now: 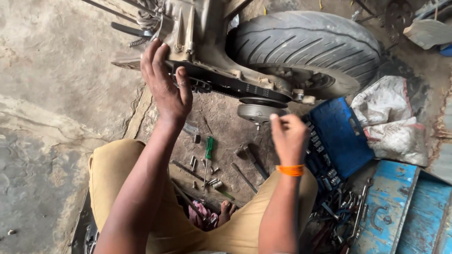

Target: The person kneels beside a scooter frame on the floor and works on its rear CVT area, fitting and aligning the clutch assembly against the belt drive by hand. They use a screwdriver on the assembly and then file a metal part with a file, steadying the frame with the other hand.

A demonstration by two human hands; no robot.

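Observation:
My left hand point(165, 82) is raised, fingers spread, its fingertips against the left end of a scooter's open transmission case point(188, 33). A black drive belt point(235, 84) runs along the case toward a round grey clutch pulley point(256, 110) beside the rear tyre point(306, 44). My right hand point(288, 136), with an orange band at the wrist, hovers just right of the pulley. Its fingers are curled and pinched; whether they hold a small part is hidden.
On the ground between my knees lie a green-handled screwdriver point(208, 148), several bolts point(212, 181) and a hammer point(249, 157). An open blue socket-set case point(339, 136) sits to the right, with loose tools point(343, 211) below it, a white rag point(388, 117) and a blue box point(400, 207).

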